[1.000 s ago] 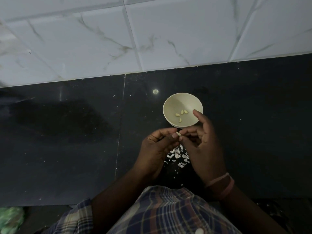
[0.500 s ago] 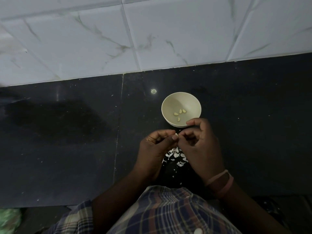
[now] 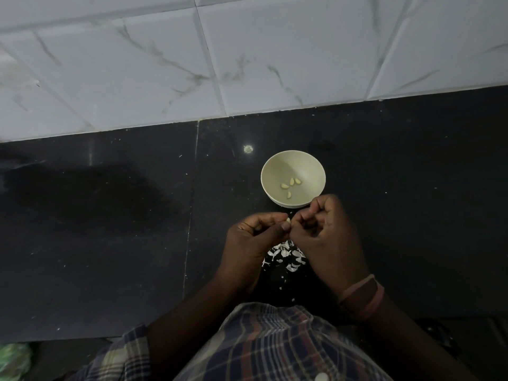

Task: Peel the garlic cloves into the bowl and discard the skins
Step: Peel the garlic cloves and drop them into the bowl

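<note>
A pale round bowl [image 3: 277, 166] stands on the dark counter and holds several peeled garlic cloves [image 3: 290, 184]. Just in front of it my left hand [image 3: 254, 243] pinches a small garlic clove [image 3: 288, 220] between thumb and fingertips. My right hand [image 3: 327, 232] is curled with its fingertips meeting the same clove; its knuckles overlap the bowl's near rim. Under both hands lies a heap of white garlic skins [image 3: 286, 255] on the counter.
The black stone counter [image 3: 110, 229] runs left and right, with a seam [image 3: 191, 215] left of the hands. A white marble-tiled wall [image 3: 247, 50] rises behind it. A green object [image 3: 13, 358] shows at the bottom left corner.
My right index finger, stretched toward the bowl a second ago, has curled in. Both hands stay together at the clove, shifted slightly.
</note>
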The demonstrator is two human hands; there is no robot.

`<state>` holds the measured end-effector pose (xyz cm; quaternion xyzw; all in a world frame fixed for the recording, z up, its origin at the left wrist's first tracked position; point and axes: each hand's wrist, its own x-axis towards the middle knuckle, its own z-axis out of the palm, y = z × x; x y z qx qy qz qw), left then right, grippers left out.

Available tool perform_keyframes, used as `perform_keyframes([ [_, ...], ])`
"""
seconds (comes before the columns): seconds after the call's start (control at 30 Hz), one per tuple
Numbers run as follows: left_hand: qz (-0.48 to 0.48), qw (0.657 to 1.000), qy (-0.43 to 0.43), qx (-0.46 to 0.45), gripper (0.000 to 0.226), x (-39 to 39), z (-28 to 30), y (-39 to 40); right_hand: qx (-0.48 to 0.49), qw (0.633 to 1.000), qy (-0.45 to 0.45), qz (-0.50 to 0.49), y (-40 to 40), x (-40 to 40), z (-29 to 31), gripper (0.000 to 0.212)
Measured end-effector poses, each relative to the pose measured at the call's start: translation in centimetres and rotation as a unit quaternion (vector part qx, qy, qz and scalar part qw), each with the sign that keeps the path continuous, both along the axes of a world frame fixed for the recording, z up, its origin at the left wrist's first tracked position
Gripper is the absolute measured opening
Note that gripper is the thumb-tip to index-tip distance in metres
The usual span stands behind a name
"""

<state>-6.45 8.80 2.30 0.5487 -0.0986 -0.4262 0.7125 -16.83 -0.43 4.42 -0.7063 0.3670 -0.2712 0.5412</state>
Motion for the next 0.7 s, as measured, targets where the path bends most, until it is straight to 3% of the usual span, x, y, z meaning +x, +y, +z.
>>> perform_keyframes([
  [0.13,-0.013,1.000,-0.005,-0.009,0.015,-0.13,-0.11,-0.07,0.024,1.000,-0.004,-0.008,0.11,0.17,-0.04,0.040],
  [0.23,-0.014,0.999,0.038,-0.022,0.016,-0.29,0.02,-0.33,0.043,0.999,-0.006,-0.007,0.22,0.31,0.03,0.038],
  [0.5,-0.007,0.991,0.132,-0.027,0.014,-0.08,0.28,-0.49,0.216,0.974,-0.050,-0.044,-0.12,0.77,-0.49,0.022],
  [0.6,-0.007,0.987,0.156,-0.040,0.013,-0.01,0.37,-0.56,0.210,0.974,-0.072,-0.036,0.02,0.84,0.00,0.016],
  [0.7,-0.010,0.987,0.157,-0.040,0.020,0.01,0.41,-0.46,0.136,0.989,-0.049,-0.025,0.04,0.73,0.28,0.018],
])
